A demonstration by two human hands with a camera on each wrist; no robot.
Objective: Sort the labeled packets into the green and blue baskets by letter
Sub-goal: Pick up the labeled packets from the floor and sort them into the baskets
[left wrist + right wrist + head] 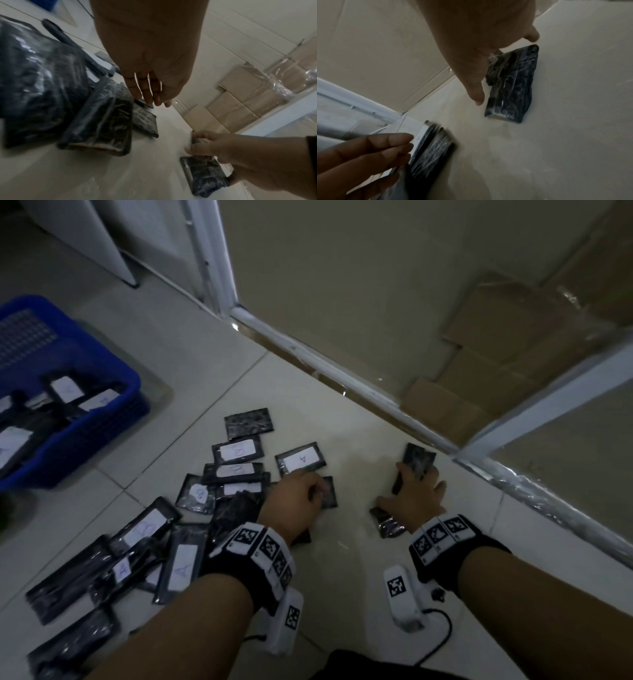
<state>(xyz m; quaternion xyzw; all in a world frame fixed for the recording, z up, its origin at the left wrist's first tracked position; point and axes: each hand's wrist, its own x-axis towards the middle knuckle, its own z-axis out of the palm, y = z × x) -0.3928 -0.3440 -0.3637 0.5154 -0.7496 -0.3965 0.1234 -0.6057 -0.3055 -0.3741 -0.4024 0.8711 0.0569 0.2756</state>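
Note:
Several dark plastic packets [191, 498], some with white lettered labels, lie scattered on the tiled floor. One of them is marked A [299, 462]. My left hand [301, 494] hangs over a dark packet [329, 491]. Its fingers [149, 94] are straight and touch that packet [433, 146]. My right hand [412, 494] is spread over a tilted packet [419, 460], and thumb and index finger pinch its edge [195, 140]. A second packet [510, 86] lies flat under that palm. The blue basket [102, 419] at far left holds several labelled packets. No green basket shows.
A white-framed glass partition [342, 364] runs diagonally behind the packets, with cardboard boxes [513, 337] stacked beyond it. A white cabinet [85, 234] stands at the back left. Bare floor tile [352, 542] lies between my two forearms.

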